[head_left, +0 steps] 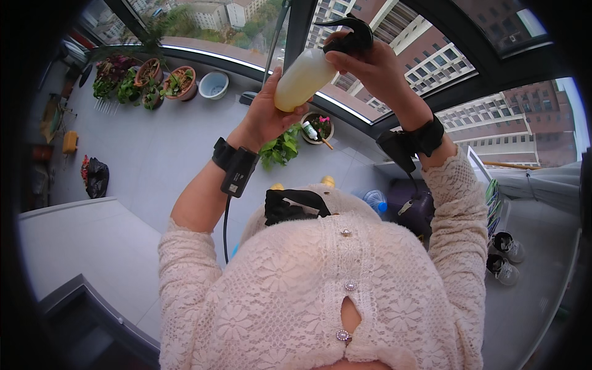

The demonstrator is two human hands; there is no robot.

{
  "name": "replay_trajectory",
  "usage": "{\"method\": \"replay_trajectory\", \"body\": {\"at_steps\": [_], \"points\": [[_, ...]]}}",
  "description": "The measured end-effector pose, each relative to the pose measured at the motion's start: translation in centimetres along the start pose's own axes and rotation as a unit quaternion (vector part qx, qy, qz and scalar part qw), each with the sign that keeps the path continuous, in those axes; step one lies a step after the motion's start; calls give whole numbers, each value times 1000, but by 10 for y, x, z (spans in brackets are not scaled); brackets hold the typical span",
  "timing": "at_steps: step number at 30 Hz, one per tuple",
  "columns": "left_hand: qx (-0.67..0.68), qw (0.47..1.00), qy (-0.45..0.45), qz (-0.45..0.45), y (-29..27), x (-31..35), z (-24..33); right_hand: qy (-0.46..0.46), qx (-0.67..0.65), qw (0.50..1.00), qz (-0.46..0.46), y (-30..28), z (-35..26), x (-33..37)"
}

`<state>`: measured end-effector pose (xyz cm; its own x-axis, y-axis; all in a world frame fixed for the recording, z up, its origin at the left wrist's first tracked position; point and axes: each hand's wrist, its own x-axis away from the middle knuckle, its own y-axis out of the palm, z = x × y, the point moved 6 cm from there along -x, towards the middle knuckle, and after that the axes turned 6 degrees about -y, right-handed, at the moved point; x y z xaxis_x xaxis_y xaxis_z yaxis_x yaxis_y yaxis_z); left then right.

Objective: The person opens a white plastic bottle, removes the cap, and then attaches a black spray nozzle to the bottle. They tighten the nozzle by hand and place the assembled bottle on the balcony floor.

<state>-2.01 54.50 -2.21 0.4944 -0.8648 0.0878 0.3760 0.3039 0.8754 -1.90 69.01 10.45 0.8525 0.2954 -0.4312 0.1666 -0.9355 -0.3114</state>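
Note:
Up in front of me, before the window, is a translucent spray bottle (303, 79) with pale yellow liquid in it. It is tilted, its black trigger head (353, 38) pointing up and to the right. My left hand (266, 116) is closed round the bottle's lower end, with the thumb along its side. Around the neck and the black head my right hand (374, 66) is wrapped; some of its fingers are hidden behind. Below the hands stand a leafy green plant (280, 148) and a flowerpot (324, 134), with a small white bottle (309, 130) on the pot.
Several potted plants (179, 83) and a pale blue bucket (213, 85) line the window at the left. A long pole (273, 46) leans there. A water jug (375, 201) and a dark purple container (410, 203) stand to my right, with shoes (504, 259) farther out. A white cabinet (80, 234) is at the left.

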Motion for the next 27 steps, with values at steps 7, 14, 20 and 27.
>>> {"method": "replay_trajectory", "body": {"at_steps": [7,14,20,27], "points": [[-155,949,258,91,2,2,20,-13,103,993,51,-10,4,-6],[-164,979,120,26,7,5,9,65,36,994,74,-12,6,-7],[-92,993,-37,-60,3,3,0,27,32,998,56,-6,1,-4],[-80,991,103,29,3,6,8,69,92,989,98,-8,2,-3]]}}
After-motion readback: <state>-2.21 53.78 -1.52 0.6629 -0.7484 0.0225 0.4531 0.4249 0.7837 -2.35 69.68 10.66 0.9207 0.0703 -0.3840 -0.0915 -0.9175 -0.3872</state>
